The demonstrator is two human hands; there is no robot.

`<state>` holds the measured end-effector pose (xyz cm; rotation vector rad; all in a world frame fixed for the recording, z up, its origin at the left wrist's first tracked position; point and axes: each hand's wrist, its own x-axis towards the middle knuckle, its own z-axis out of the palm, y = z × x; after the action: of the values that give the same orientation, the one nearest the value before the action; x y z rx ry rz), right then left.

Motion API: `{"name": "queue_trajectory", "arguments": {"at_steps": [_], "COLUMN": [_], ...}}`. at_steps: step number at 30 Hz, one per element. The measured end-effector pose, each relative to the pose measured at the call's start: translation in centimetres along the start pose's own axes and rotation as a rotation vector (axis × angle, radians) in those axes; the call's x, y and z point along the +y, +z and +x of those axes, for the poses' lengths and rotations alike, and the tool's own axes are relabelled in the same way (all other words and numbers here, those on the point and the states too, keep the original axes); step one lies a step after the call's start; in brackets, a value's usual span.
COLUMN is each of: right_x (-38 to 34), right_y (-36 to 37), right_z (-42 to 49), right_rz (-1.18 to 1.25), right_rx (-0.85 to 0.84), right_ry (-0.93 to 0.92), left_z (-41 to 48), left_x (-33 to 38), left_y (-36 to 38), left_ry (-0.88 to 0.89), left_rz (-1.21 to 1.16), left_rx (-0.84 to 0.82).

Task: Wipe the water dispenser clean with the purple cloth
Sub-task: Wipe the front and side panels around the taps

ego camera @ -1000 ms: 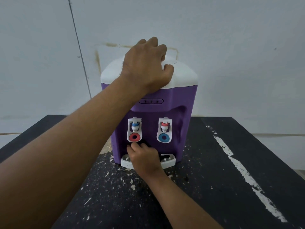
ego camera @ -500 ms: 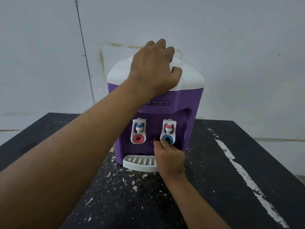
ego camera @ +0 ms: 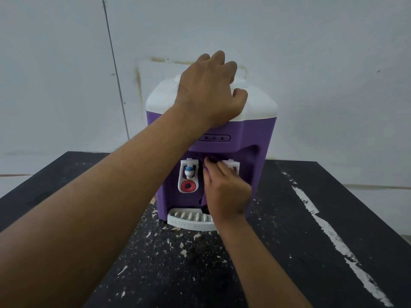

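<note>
A purple water dispenser (ego camera: 255,134) with a white top stands on a black table (ego camera: 300,252) against the wall. My left hand (ego camera: 211,94) rests curled on its white top, gripping it. My right hand (ego camera: 226,192) presses a purple cloth (ego camera: 205,165) against the recessed front between the two taps. The cloth is mostly hidden under my fingers and blends with the purple body. The left tap (ego camera: 189,175) with its red ring shows fully; the right tap (ego camera: 233,166) is half covered by my hand. A white drip tray (ego camera: 189,217) sticks out at the base.
The table top is scuffed, with pale flakes (ego camera: 169,241) in front of the dispenser and a long white scrape (ego camera: 329,232) on the right. A plain grey wall (ego camera: 322,63) stands close behind the dispenser.
My right hand has moved from the drip tray up the front, to the upper part of the recess between the taps. My left hand has stayed on the top.
</note>
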<state>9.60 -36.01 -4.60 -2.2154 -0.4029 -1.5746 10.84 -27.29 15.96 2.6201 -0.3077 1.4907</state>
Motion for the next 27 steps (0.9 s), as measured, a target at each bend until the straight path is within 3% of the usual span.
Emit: {"name": "queue_trajectory", "arguments": {"at_steps": [4,7,9,14,17,22,24,27], "right_x": [0.4,0.4,0.0,0.1,0.1,0.8,0.8,0.3], "right_y": [0.6,0.5,0.2,-0.4,0.1,0.6,0.6,0.5], "right_z": [-4.6,-4.6,-3.0,0.9,-0.9,-6.2,-5.8,-3.1], "right_rz": [-0.016,-0.065,-0.066,0.014,0.022,0.03,0.03,0.046], "right_rx": [-0.264,-0.326,-0.288,-0.01,-0.043,-0.256,-0.25,-0.107], "right_ry": [-0.086,-0.087,-0.044,0.085,0.105,0.074,0.087,0.129], "left_z": [0.0,0.0,0.0,0.0,0.0,0.0,0.0,0.0], "left_x": [0.0,0.1,0.1,0.1,0.1,0.1,0.1,0.1], "left_y": [0.0,0.0,0.0,-0.1,-0.1,-0.1,-0.2,-0.1], "left_ry": [-0.002,0.0,-0.002,-0.005,-0.008,-0.007,-0.007,-0.012], "left_rz": [-0.004,-0.006,-0.006,-0.008,-0.003,-0.008,-0.005,-0.003], "left_rx": [0.0,0.0,-0.002,-0.006,-0.01,-0.014,-0.017,-0.014]}}
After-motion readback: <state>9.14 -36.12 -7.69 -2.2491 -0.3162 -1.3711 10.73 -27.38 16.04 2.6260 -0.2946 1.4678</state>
